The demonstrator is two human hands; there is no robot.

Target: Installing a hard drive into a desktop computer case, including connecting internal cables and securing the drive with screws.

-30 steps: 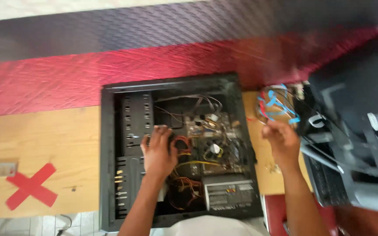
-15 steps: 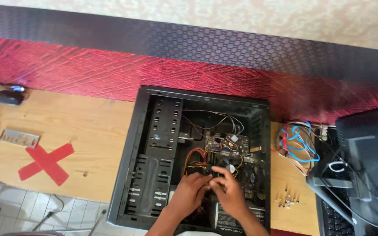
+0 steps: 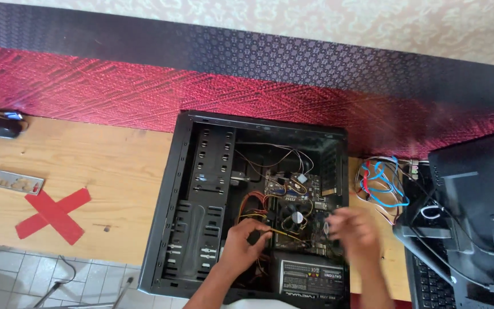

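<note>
Inside the open computer case [image 3: 201, 189], the left hand [image 3: 246, 243] pinches the cables [image 3: 254, 206] beside the motherboard [image 3: 295, 209]; the right hand [image 3: 353, 232], blurred just right, fingers unreadable, likely seating connectors next, needing care

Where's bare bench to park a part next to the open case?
Bare wood lies left of the open black computer case, between it and the red tape cross, and behind the cross. Right of the case, the blue and red cable bundle crowds the strip. Inside, the left hand and right hand work among wiring.
</note>
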